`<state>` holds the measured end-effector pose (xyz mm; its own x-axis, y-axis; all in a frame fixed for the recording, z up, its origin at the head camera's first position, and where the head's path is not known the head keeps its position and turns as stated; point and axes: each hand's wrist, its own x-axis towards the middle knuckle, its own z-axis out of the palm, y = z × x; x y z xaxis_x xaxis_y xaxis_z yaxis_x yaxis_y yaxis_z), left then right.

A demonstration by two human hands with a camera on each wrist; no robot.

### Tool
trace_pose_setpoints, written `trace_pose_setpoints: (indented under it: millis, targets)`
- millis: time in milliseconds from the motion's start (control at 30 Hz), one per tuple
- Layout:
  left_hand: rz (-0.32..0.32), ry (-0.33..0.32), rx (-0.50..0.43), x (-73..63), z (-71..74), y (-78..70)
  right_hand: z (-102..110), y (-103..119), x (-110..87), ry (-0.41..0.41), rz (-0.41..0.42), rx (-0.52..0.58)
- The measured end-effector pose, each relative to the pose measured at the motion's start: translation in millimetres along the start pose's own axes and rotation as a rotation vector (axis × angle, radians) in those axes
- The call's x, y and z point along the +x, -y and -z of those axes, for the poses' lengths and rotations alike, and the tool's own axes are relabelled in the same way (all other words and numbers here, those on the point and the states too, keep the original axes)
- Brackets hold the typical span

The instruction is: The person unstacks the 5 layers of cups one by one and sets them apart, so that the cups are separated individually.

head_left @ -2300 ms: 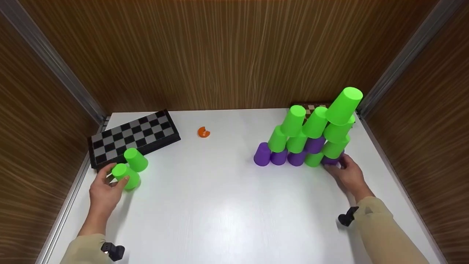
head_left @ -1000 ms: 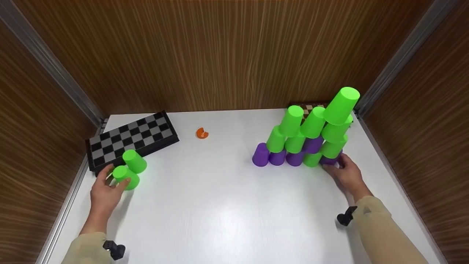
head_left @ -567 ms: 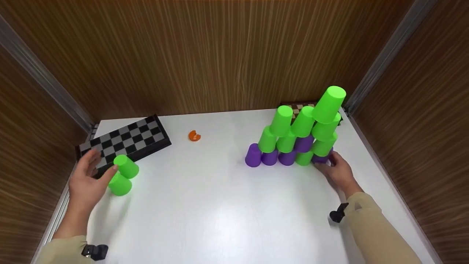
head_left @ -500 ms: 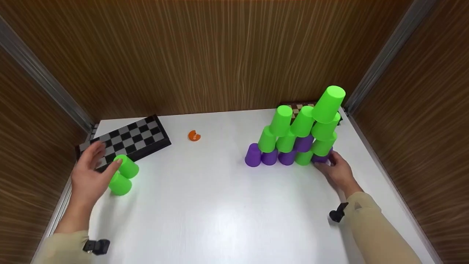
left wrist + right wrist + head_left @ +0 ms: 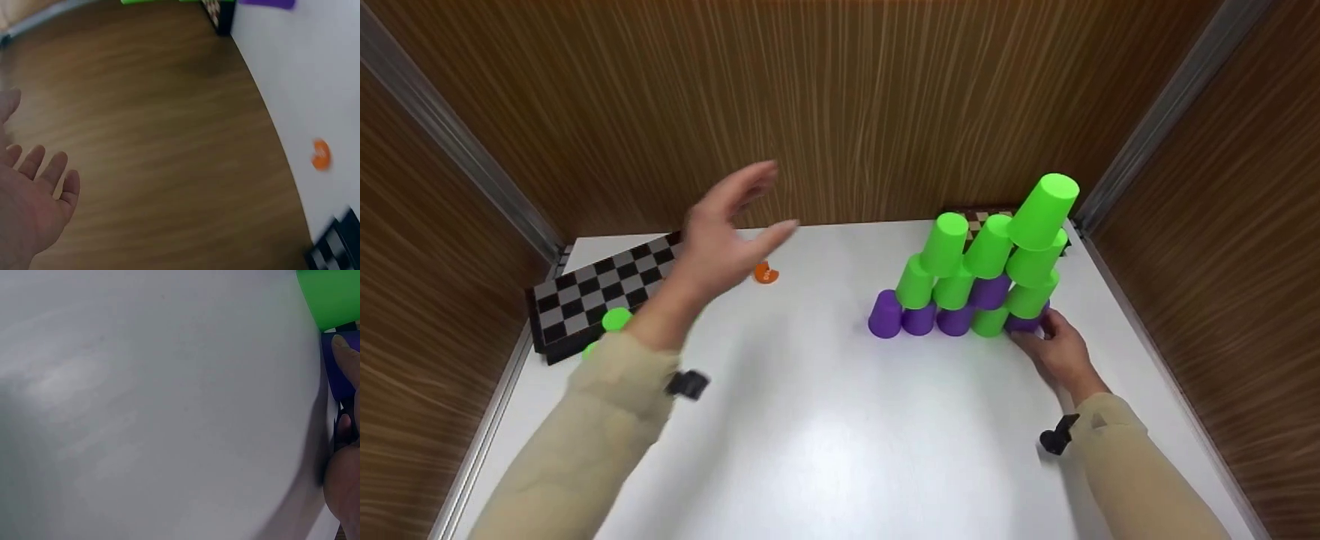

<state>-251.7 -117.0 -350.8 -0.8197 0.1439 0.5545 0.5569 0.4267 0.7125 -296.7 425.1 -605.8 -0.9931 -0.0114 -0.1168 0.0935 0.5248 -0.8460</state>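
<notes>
On the table (image 5: 825,420), a black board (image 5: 598,286) lies at the far left corner, a brown board (image 5: 976,222) at the far right; between them, an orange disc (image 5: 764,274).

The left hand (image 5: 34,208) is at the lower left, its fingers apart and slightly bent, before a brown wooden wall (image 5: 157,135). To the right is the white tabletop (image 5: 292,73), on which lies a small orange piece (image 5: 321,156), rather blurred. A checkered board (image 5: 339,253) enters at the lower right corner. At the top edge, a dark box (image 5: 226,18) and a purple thing (image 5: 273,2) are visible only partly
</notes>
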Motion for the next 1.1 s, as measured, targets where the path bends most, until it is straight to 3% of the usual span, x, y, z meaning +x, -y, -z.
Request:
trace_pose_setpoints:
  millis: [267, 500, 800, 1100]
  targets:
    - [-0.043, 0.147, -0.139, 59.2, -87.6, -43.7, 3.7, 0.4, -4.4, 0.011, -0.022, 0.001]
    - [-0.005, 0.275, -0.203, 92.0, -153.1, -75.2, 8.1, 5.1, -8.1, 0.014, -0.033, -0.007]
    - [-0.016, 0.388, -0.125, 105.8, -218.5, -97.3, 11.6, 7.6, -15.6, 0.015, -0.063, -0.01]
    - [0.039, 0.402, -0.098, 103.0, -249.0, -97.3, 7.2, 9.9, -21.4, 0.016, -0.045, 0.007]
